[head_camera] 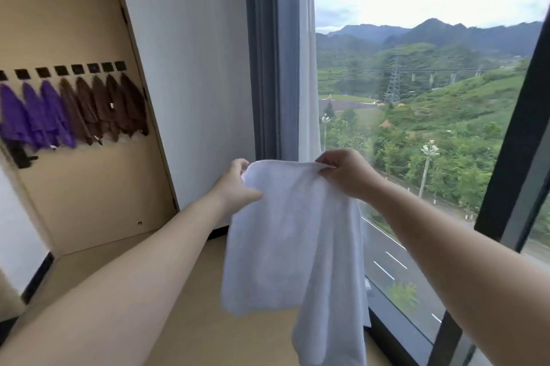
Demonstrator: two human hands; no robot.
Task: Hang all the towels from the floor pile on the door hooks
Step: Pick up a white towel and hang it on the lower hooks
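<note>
While both hands hold it up by its top edge, the towel [285, 240] hangs spread between them and drops below the grip in loose folds, its longer tail falling under the right hand. Holding it this way looks like a means of opening the cloth out and finding an edge or corner fit for a hook. The left hand [235, 184] has its fingers curled over the top left corner, thumb laid against the cloth. The right hand [345, 175] pinches the top right edge between thumb and fingertips, so each grip is clamped on the towel and neither is open. Left of the grip and well apart from it stands the door [89, 187], its row of hooks [77, 69] higher than the hands. Three purple towels [32, 118] and five brown towels [110, 106] hang there, one to a hook, and every hook in view seems taken; a free one, if any, would lie beyond the left edge. Right of the grip is the window [431, 127]. The pile is out of view, so how many towels remain cannot be told.
</note>
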